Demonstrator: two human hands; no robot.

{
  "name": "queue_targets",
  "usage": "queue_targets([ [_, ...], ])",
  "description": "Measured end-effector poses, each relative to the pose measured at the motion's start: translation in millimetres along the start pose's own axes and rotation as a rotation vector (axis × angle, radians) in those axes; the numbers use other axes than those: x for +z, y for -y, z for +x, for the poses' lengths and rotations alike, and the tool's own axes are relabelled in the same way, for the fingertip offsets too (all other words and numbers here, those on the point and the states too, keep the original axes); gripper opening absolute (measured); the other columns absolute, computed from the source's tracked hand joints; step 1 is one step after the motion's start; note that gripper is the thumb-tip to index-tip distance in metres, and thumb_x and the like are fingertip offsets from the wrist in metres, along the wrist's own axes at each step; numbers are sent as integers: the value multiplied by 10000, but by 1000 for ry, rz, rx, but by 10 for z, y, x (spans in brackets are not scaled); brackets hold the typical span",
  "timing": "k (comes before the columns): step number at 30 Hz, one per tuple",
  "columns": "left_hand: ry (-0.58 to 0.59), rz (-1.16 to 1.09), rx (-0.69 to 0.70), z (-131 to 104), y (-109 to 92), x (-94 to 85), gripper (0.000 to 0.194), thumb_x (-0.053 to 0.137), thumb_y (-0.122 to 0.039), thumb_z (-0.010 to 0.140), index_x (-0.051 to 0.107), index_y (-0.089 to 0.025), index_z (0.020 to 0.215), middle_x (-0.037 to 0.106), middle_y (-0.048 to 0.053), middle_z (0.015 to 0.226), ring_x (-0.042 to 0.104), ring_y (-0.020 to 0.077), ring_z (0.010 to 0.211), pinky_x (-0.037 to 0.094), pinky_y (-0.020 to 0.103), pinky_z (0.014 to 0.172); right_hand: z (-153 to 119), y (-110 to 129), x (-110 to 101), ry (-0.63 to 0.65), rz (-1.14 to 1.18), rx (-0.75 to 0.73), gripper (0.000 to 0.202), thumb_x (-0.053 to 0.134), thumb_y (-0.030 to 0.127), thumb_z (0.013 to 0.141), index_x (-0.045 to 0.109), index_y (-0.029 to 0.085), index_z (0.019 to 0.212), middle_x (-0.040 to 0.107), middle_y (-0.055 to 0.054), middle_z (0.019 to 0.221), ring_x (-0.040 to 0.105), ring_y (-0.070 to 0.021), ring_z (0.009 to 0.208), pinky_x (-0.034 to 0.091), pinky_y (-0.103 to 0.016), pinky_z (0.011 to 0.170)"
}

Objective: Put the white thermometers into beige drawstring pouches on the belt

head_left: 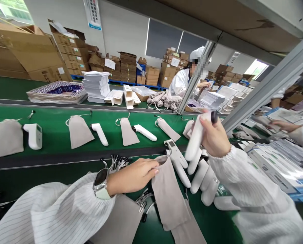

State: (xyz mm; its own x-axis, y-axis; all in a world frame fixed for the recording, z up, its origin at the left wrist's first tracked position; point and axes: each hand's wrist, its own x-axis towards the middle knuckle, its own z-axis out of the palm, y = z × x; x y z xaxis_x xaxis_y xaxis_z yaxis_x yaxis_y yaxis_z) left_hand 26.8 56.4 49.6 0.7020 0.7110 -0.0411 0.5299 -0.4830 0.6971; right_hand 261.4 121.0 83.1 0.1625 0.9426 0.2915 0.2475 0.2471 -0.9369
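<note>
Grey fabric drawstring pouch (168,193) lies at near ctr., mouth at far end & slightly parted.

Labels/text: wall banner (92,15), far left of ctr., carries vertical Chinese chars., too small to read reliably. White paper label (110,63) on far carton: illegible. Blue-and-white boxes (276,173), right side: print blurred.

L hand (136,173): forearm enters from near left; back of hand up, fingers pointing right. Thumb & fingertips pinched together on near-left edge of pouch mouth. Smartwatch (100,178) w/ pale green strap sits at wrist, against striped white cuff.

R hand (216,137): forearm rises from near right; hand raised, back partly toward cam. Fingers wrapped around white handheld thermometer (194,140), thumb along its side. Unit held tilted, black end up at right, rounded end down-left; slight motion blur. Position: right of pouch mouth, above thermometer pile (202,176).

Green conveyor belt (55,134), beyond both hands: grey pouches in a row, 3 w/ a white thermometer just to the right. White cords (119,163) w/ black ends lie bunched just beyond L hand. Co-worker (178,83) in white cap & coat, far side, right of ctr.
</note>
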Motion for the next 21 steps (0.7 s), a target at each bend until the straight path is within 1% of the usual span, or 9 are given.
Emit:
queue_targets([
  [3,-36,8,83,-18,-60,-34,233,315,-231,879,515,-188,769,527,-7,780,494,128,735,345,218,654,-51,264,324,-25,105,-135,488,441,580,727,264,389,1140,511,3,980,574,-160,803,495,-286,606],
  [5,-154,-7,70,-28,-78,-73,175,384,-265,860,502,-185,758,518,-19,751,488,115,692,351,211,629,-114,269,523,78,157,-149,491,470,581,712,280,388,1122,506,15,974,565,-147,803,493,-275,624],
  [7,-354,-18,40,-27,-91,-139,162,440,-306,836,483,-180,744,503,-21,745,476,108,665,357,210,607,-215,201,682,285,207,-65,454,475,590,706,356,351,1074,520,18,930,560,-137,773,487,-264,614],
  [10,-606,28,51,-14,-104,-285,158,460,-304,824,505,-172,749,455,6,848,467,107,711,373,205,609,-398,109,855,692,203,157,447,333,639,749,505,279,950,555,-4,852,558,-140,705,467,-252,534],
  [13,-624,151,64,-64,-91,-483,137,473,-269,814,552,-174,754,426,9,871,463,111,759,378,200,629,-475,100,894,891,105,195,546,225,637,781,584,240,889,523,3,585,476,-114,468,378,-234,402],
  [15,-611,234,30,-179,-71,-631,151,488,-287,802,559,-173,733,452,-6,800,469,107,723,372,198,614,-404,89,798,870,61,63,513,281,608,787,597,223,913,451,30,472,390,-91,376,325,-224,376],
  [18,-547,328,-85,-411,-78,-796,201,501,-325,787,562,-169,677,496,-37,622,468,91,572,338,192,532,-228,-17,563,655,72,-115,417,472,538,736,562,231,1005,442,59,456,383,-75,357,318,-205,376],
  [20,-474,356,-114,-486,-151,-807,231,502,-324,782,568,-170,623,517,-45,549,471,89,522,320,194,507,-226,-122,510,585,70,-110,475,614,475,642,534,242,1048,497,59,503,455,-89,403,365,-208,405],
  [21,-464,337,-107,-474,-214,-782,238,495,-319,787,576,-172,618,538,-44,555,483,91,526,324,195,507,-291,-166,548,625,81,-91,551,674,442,580,518,244,1070,548,45,575,512,-109,471,408,-223,451],
])
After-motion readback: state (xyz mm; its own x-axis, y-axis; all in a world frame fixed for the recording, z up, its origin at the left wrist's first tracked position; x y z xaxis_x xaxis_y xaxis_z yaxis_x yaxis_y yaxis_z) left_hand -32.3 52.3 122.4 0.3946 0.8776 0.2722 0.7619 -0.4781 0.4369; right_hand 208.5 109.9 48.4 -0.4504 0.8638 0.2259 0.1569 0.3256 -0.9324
